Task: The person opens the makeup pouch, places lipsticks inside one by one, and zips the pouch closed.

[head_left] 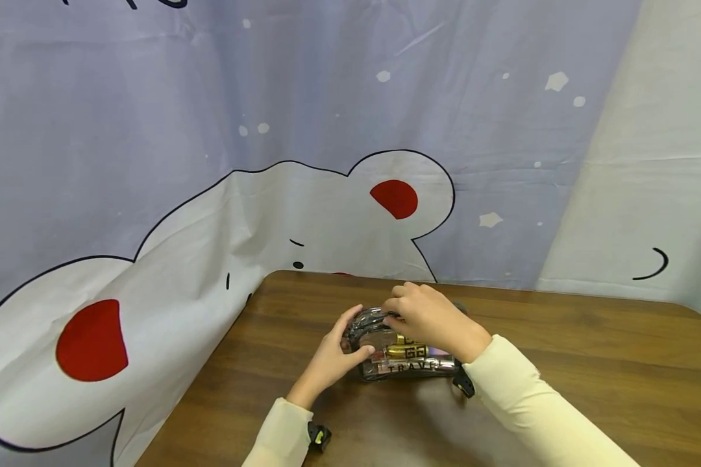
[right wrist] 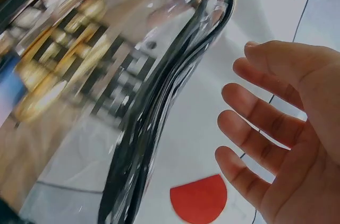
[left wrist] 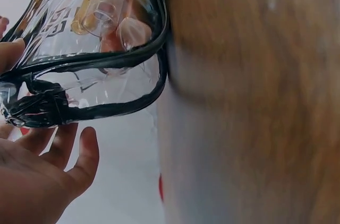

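A clear travel pouch (head_left: 411,368) with black piping and black lettering stands on the wooden table. Through its plastic show a gold tube (head_left: 398,351) and other small items, hard to make out. My left hand (head_left: 329,355) holds the pouch's left end, thumb on the front and fingers round the far side. In the left wrist view, black binding (left wrist: 114,60) edges the pouch's end. Above its top, my right hand (head_left: 429,319) hovers with loosely bent fingers. The right wrist view shows that hand (right wrist: 281,123) apart from the pouch's black zipper edge (right wrist: 154,112), holding nothing.
The brown wooden table (head_left: 561,363) extends on both sides of the pouch. Behind and to the left hangs a curtain (head_left: 327,214) printed with white bear shapes and red ears. It meets the table's back and left edges.
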Motion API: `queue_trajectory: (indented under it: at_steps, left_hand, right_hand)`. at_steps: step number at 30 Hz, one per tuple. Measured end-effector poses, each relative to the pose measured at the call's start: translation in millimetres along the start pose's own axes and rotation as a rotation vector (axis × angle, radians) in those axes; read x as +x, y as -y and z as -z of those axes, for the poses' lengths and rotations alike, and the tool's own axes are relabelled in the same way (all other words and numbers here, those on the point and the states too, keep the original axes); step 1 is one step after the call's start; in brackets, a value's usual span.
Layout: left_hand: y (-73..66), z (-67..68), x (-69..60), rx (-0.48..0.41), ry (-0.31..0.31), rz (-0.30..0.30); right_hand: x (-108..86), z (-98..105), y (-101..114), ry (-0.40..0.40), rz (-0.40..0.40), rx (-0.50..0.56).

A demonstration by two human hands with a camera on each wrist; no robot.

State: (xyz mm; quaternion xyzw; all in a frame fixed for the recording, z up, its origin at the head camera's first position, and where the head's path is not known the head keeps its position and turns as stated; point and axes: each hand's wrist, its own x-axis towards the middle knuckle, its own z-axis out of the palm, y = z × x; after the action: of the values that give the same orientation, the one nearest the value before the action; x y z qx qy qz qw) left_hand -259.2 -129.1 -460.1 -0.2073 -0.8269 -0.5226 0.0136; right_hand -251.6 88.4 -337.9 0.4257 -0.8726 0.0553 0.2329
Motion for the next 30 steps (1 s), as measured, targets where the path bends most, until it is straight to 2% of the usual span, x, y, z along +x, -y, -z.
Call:
queue_trajectory:
  at_steps: [4, 11, 16, 24, 30]
  left_hand:
    - [2.9, 2.7, 0.7, -0.071, 0.031, 0.032]
    - [14.5, 10.7, 2.3, -0.253, 0.144, 0.046]
    - [18.9, 13.3, 0.9, -0.265, 0.192, 0.058]
    - [24.9, 14.8, 0.5, -0.274, 0.208, 0.055]
    - [28.4, 13.3, 0.4, -0.273, 0.202, 0.044]
  right_hand:
    - [9.6, -3, 10, 0.029, 0.013, 0.002]
    - [24.0, -11, 22, 0.078, 0.022, 0.032]
    - [32.8, -18, 31, 0.160, 0.002, 0.058]
    - [45.5, -30, 43, 0.225, -0.048, 0.046]
    - [52.5, -35, 53, 0.290, -0.098, -0.058]
